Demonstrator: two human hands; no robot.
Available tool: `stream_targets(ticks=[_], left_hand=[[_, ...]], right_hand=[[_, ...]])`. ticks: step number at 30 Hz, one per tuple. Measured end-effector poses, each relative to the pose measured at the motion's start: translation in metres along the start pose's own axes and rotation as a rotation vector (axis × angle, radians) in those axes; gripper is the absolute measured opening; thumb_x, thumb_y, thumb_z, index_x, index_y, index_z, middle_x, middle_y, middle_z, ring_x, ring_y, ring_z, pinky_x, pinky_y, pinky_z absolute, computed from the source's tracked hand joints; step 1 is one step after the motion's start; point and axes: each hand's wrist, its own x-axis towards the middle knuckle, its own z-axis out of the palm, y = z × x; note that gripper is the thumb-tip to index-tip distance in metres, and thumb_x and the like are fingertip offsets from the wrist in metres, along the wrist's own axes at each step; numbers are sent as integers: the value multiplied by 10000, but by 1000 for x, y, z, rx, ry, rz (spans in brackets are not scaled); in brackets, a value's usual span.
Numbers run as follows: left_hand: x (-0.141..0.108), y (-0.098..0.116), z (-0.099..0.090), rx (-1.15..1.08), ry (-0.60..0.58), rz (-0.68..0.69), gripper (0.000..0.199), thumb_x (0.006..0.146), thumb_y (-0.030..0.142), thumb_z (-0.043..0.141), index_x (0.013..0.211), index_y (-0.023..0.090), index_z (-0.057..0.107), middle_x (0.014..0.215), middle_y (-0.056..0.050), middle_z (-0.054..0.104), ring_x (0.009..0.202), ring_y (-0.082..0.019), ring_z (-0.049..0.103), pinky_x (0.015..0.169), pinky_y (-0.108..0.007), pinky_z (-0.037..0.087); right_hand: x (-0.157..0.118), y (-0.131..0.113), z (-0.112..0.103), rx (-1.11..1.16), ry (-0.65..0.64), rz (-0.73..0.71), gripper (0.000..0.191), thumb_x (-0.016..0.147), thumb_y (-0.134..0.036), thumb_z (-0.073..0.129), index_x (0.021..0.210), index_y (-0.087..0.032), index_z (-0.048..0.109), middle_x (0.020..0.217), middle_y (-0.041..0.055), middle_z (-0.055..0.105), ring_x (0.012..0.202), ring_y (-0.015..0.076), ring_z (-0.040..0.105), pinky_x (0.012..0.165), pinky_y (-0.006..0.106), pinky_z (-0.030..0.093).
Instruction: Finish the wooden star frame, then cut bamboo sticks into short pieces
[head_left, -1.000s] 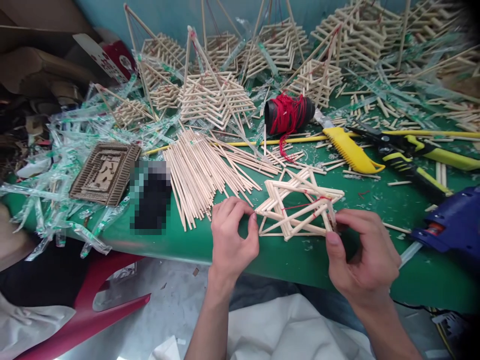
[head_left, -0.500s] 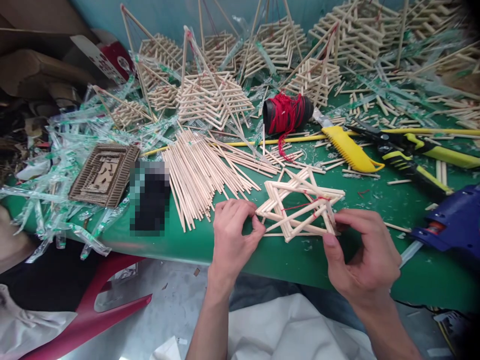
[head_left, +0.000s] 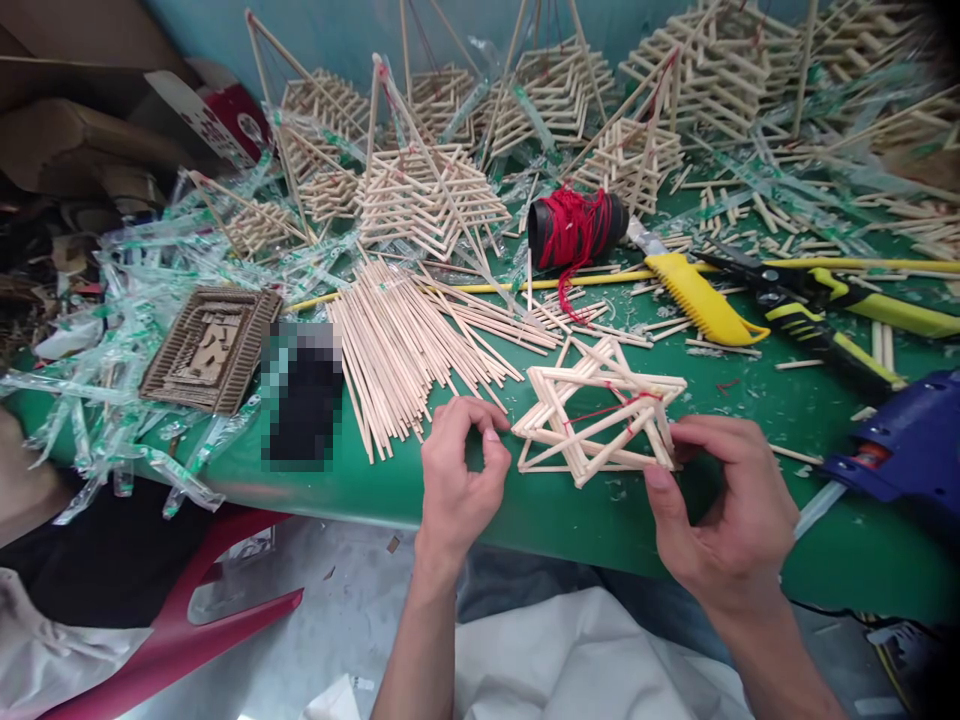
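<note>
A star-shaped frame of stacked thin wooden sticks (head_left: 577, 468), with red thread strung across it, rests on the green tabletop in front of me. At its right corner, my right hand (head_left: 724, 510) pinches the frame between thumb and fingers. Just off the left tip is my left hand (head_left: 461, 475), holding nothing, its thumb and index finger slightly apart. Beyond the left hand lies a fanned pile of loose wooden sticks (head_left: 397, 370). Past the frame is a spool of red thread (head_left: 574, 228).
A yellow-handled cutter (head_left: 697, 300), pliers (head_left: 817, 320) and a blue glue gun (head_left: 900, 450) lie to the right. Several finished stick structures (head_left: 431, 200) stand along the back. Clear plastic strips and a cardboard piece (head_left: 210, 350) are at left. Another person sits by a red chair (head_left: 225, 610).
My left hand has let go of the frame's left tip and drawn slightly left. My right hand keeps its hold, and the frame has barely shifted.
</note>
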Motion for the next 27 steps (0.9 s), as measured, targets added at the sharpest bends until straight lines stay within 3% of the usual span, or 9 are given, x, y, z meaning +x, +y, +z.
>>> stream_targets(ticks=[6, 12, 17, 19, 21, 24, 27], left_hand=[[-3, -5, -2, -109, 36, -10, 246, 976, 211, 439, 735, 202, 484, 772, -21, 621, 737, -154, 581, 724, -314, 435], [-1, -4, -3, -103, 78, 58, 350, 998, 200, 466, 656, 176, 536, 660, 4, 551, 665, -121, 518, 688, -277, 406], [-2, -10, 1, -251, 163, 43, 32, 960, 200, 550, 957, 198, 582, 900, -28, 603, 850, -149, 585, 760, -276, 478], [-3, -11, 2, -251, 162, 46, 65, 966, 203, 539, 1017, 200, 579, 925, -33, 600, 870, -150, 588, 782, -286, 484], [-4, -11, 1, -230, 164, 73, 73, 973, 200, 522, 915, 194, 566, 865, -20, 590, 814, -139, 573, 733, -271, 466], [-5, -10, -1, -150, 131, 110, 273, 986, 185, 484, 714, 184, 487, 723, 0, 535, 699, -124, 520, 647, -264, 406], [-5, -9, -1, -85, 76, 146, 336, 983, 162, 472, 649, 181, 443, 672, 4, 508, 667, -124, 497, 648, -277, 388]], right_hand=[[1, -2, -1, 2, -1, 6, 278, 838, -172, 647, 1106, -165, 575, 937, 84, 598, 787, 200, 552, 670, 337, 463], [0, -5, -1, 14, -24, 55, 245, 857, -160, 615, 1097, -160, 566, 948, 87, 582, 801, 196, 538, 689, 340, 459], [-1, -5, -2, 28, -24, 69, 234, 859, -162, 613, 1088, -159, 569, 956, 83, 582, 795, 187, 533, 687, 334, 458], [-2, -4, -2, 42, -17, 71, 231, 858, -163, 613, 1086, -158, 571, 953, 81, 582, 796, 184, 534, 690, 332, 457], [-3, -3, -2, 69, -7, 84, 221, 866, -165, 600, 1086, -156, 575, 954, 81, 582, 812, 185, 540, 699, 332, 457], [-5, 0, -2, 111, 1, 120, 196, 898, -184, 549, 1089, -160, 586, 973, 87, 584, 851, 195, 555, 717, 343, 462], [-7, 1, -1, 160, 33, 162, 184, 933, -216, 500, 1076, -171, 607, 982, 86, 593, 851, 198, 565, 705, 350, 465]])
